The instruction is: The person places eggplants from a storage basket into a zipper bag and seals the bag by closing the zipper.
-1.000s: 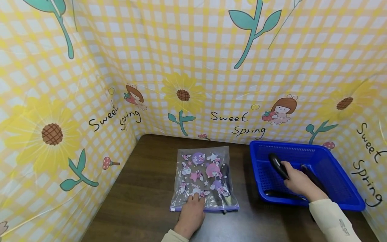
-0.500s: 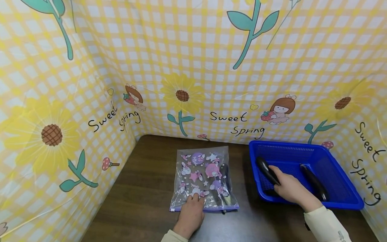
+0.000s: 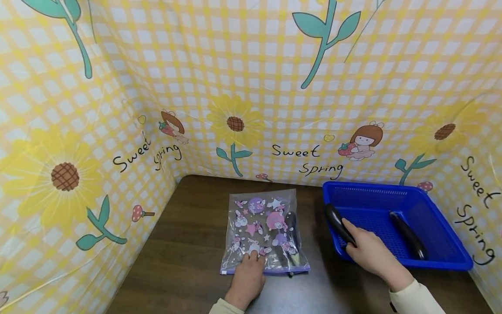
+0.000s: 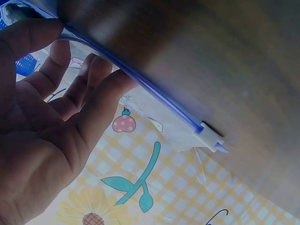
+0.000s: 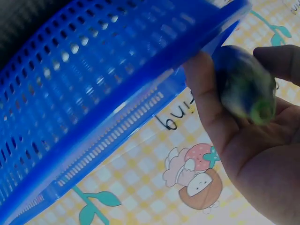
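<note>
My right hand (image 3: pixel 370 250) grips a dark, glossy eggplant (image 3: pixel 338 223) over the left side of the blue plastic basket (image 3: pixel 431 205). In the right wrist view, the green stem end of the held eggplant (image 5: pixel 248 89) points toward the palm, beside the basket wall. A second eggplant (image 3: pixel 408 235) lies inside the basket on the right. My left hand (image 3: pixel 249 277) holds the front edge of a clear printed zip bag (image 3: pixel 251 218). Its thumb and fingers meet the purple zip strip (image 4: pixel 154 93) in the left wrist view. Dark eggplant shapes show through the bag's right side.
The bag and basket stand on a dark brown wooden table (image 3: pixel 188 226). A yellow checked cloth (image 3: pixel 255 78) with flowers and "Sweet Spring" lettering hangs behind and along both sides. A white slider (image 4: pixel 208 136) sits at one end of the zip.
My right hand has carried the eggplant leftward, from the basket's interior to its left rim. More of the other eggplant in the basket shows. My left hand has stayed at the bag's edge.
</note>
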`<state>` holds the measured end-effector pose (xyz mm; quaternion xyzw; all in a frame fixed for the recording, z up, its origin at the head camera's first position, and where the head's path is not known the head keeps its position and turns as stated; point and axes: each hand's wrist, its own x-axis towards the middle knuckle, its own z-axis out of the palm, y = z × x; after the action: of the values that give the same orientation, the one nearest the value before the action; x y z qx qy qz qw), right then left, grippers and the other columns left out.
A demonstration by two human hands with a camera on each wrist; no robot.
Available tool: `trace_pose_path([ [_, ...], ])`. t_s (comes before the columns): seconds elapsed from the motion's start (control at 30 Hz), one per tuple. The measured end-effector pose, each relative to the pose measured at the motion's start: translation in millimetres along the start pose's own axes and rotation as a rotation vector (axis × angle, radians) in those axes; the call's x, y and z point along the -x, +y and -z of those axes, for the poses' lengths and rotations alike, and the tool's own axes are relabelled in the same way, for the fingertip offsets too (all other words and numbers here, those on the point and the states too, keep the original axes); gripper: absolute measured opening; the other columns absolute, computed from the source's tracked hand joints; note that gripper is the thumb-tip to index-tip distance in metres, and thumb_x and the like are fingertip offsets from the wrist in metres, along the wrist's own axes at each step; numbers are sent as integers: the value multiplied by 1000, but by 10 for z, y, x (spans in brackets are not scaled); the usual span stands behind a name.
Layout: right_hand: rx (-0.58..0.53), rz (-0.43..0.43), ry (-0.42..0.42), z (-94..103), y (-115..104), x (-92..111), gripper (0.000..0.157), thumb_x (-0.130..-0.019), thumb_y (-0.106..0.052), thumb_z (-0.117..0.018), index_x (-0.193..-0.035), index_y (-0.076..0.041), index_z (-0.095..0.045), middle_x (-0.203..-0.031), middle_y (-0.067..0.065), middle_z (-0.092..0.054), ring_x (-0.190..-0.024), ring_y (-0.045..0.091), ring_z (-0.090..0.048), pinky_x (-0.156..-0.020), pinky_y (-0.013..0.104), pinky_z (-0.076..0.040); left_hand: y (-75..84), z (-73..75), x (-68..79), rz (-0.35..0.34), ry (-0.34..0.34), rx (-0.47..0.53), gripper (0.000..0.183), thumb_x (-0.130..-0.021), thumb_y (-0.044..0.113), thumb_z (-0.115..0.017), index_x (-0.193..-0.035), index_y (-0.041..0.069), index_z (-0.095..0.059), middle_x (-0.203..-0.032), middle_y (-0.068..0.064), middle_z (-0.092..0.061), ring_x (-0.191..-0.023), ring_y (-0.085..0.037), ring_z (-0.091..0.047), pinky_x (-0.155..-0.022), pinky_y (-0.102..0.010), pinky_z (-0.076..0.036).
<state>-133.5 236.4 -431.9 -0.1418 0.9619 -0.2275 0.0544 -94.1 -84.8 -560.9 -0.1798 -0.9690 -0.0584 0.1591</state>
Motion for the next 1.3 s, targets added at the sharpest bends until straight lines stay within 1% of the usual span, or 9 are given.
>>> trace_pose_path([
  [0.27,87,75,123,-130,-87,68,62,-79,-6,-60,-139,0,-43,-107,15,-61,-62,13,-44,-58,34,-38,13,15,-2,-13,32,-13,27,-61,16,-73,-85,6,-62,-80,-8,-48,-67,-23,-47,-41,-32,-38],
  [0.43,107,113,155,-190,-150,121,63,-78,-6,-62,-138,-1,-44,-115,21,-60,-70,17,-52,-61,38,-43,11,-6,1,-5,25,-21,29,-61,17,-73,-85,6,-62,-81,-8,-49,-67,-24,-48,-41,-33,-38],
  [0.53,129,143,208,-237,-185,166,63,-77,-5,-63,-137,-2,-45,-116,22,-60,-79,23,-60,-65,42,-47,9,-13,-3,-4,16,-22,29,-62,18,-73,-86,6,-62,-82,-8,-49,-68,-24,-48,-41,-33,-38],
  [0.67,152,178,284,-314,-235,225,65,-74,-5,-66,-137,-3,-47,-110,17,-62,-83,27,-64,-65,42,-50,8,-12,-8,-4,7,-26,30,-62,18,-73,-88,6,-63,-83,-8,-49,-68,-24,-48,-41,-33,-38],
  [0.77,155,173,274,-365,-293,263,68,-75,-5,-67,-139,-7,-45,-108,13,-62,-68,15,-58,-56,32,-46,12,0,-6,-4,8,-30,30,-62,18,-73,-88,6,-63,-83,-9,-49,-68,-24,-48,-41,-33,-38],
  [0.87,164,172,252,-415,-359,291,70,-75,-6,-68,-140,-8,-44,-109,11,-61,-66,10,-53,-54,28,-43,15,15,-5,-3,13,-33,30,-62,18,-73,-87,6,-62,-82,-9,-49,-68,-24,-48,-41,-33,-39],
  [1.07,134,173,230,-538,-470,331,68,-74,-5,-67,-139,-9,-46,-110,9,-61,-75,13,-58,-59,31,-47,15,19,-4,-1,33,-24,29,-61,17,-74,-85,6,-61,-80,-8,-48,-66,-23,-48,-41,-33,-38],
  [1.2,84,219,234,-667,-526,367,67,-71,-4,-67,-136,-7,-50,-107,6,-61,-81,15,-61,-67,34,-50,6,12,0,-9,59,-12,28,-60,15,-72,-84,6,-60,-79,-8,-48,-66,-24,-48,-40,-33,-38],
  [1.3,49,266,214,-777,-564,404,68,-69,-4,-68,-135,-7,-50,-104,5,-61,-81,16,-62,-68,35,-50,-13,17,6,-26,80,-5,29,-59,14,-73,-84,7,-60,-77,-7,-48,-65,-23,-48,-40,-33,-38],
])
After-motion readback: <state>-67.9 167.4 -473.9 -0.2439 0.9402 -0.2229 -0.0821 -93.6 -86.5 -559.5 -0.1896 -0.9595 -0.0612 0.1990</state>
